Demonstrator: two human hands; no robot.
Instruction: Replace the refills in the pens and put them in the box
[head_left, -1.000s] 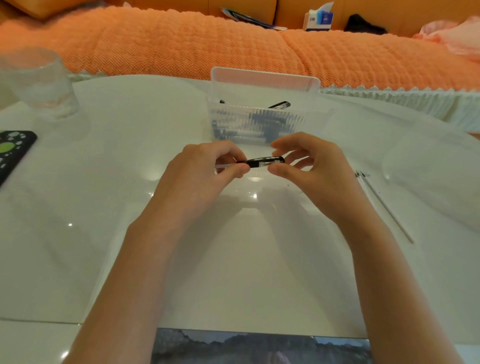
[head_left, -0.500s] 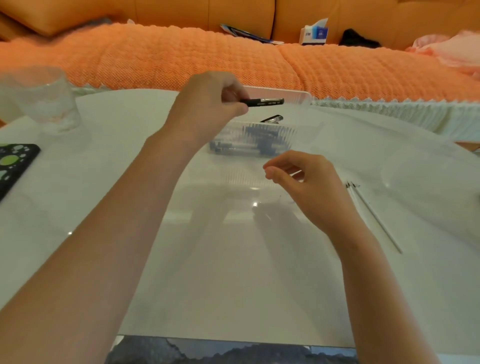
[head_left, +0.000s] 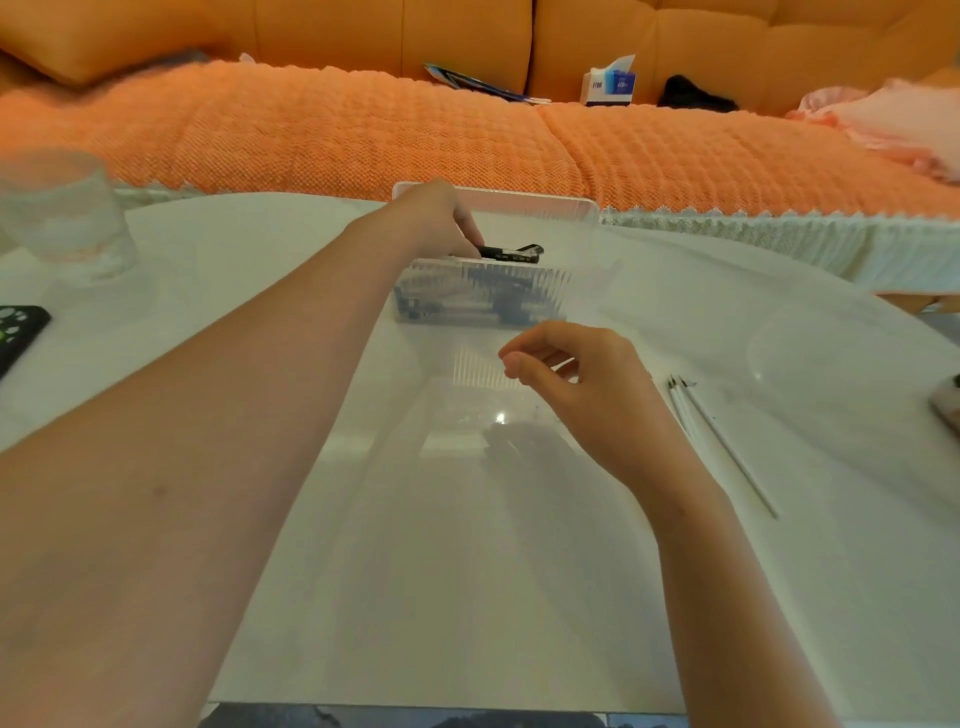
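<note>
Head view: left hand (head_left: 436, 218) reaches into the clear ribbed box (head_left: 587, 208) at the far side of the white table (head_left: 467, 597), fingers pinching 1 black pen (head_left: 511, 253) by its left end, pen level at the open top, above dark pens (head_left: 478, 299) seen through the front wall. Right hand (head_left: 576, 384) hovers just in front of the box, fingers loosely curled, holding nothing; thin white refills (head_left: 717, 441) lie on the table to its right.

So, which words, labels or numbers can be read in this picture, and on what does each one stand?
No text reads clearly.
Pen in the left hand: white print on the black barrel, too small.
Tissue box on the sofa: dark print beside a blue patch, too blurred.
</note>
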